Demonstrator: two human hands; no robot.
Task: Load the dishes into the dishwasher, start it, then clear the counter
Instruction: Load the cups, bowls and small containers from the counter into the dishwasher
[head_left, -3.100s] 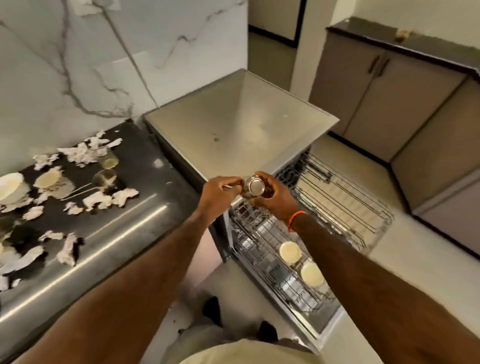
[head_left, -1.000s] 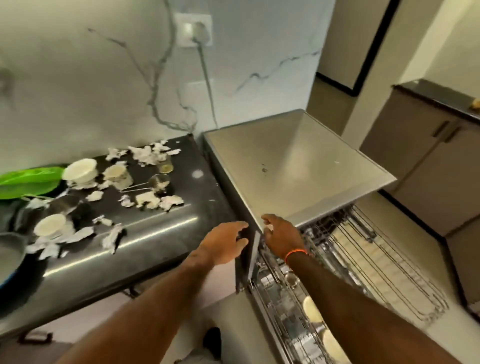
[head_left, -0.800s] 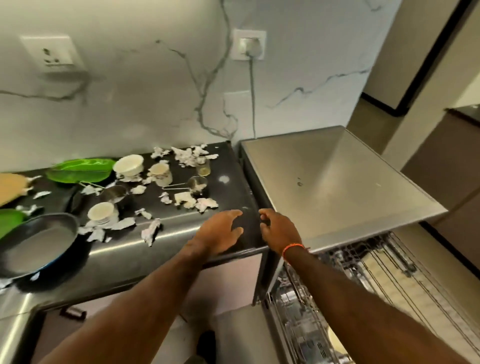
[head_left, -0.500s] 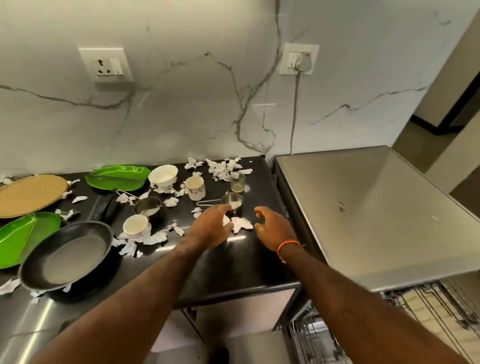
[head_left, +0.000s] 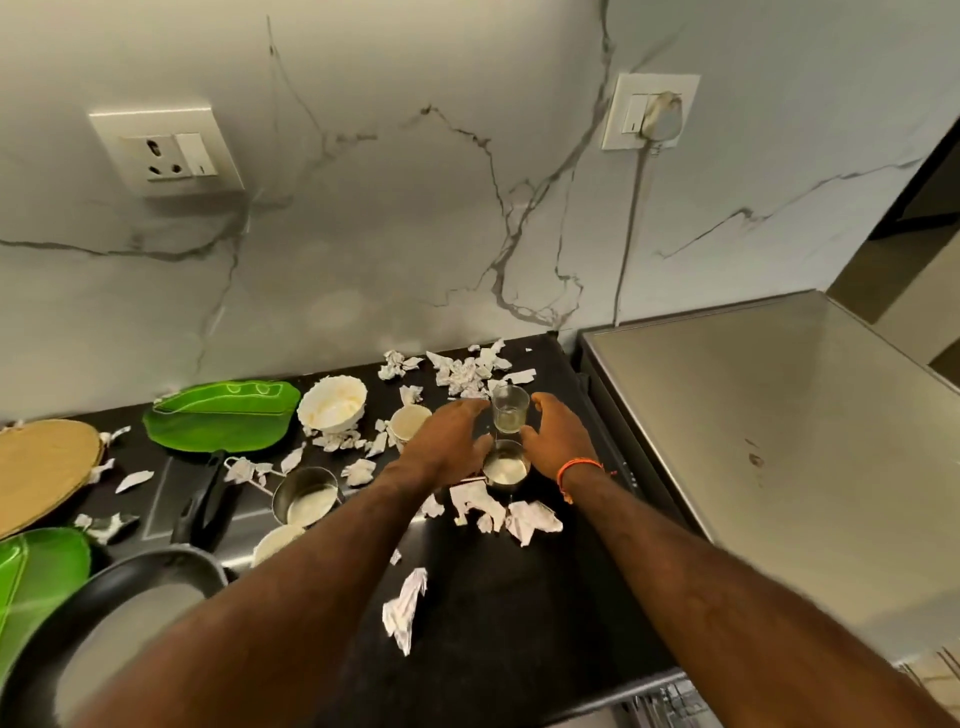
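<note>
Reaching with spread fingers, the left hand (head_left: 451, 435) and right hand (head_left: 556, 436) flank the glass (head_left: 510, 414) standing on the tabletop (head_left: 498, 597); I'd grip low and keep it upright.

On the counter (head_left: 519, 623) we see a glass (head_left: 510, 408) behind a small steel cup (head_left: 505, 472), between our left hand (head_left: 451, 437) and right hand (head_left: 556, 436). The dishwasher top (head_left: 779, 441) stands right of the counter.
</note>
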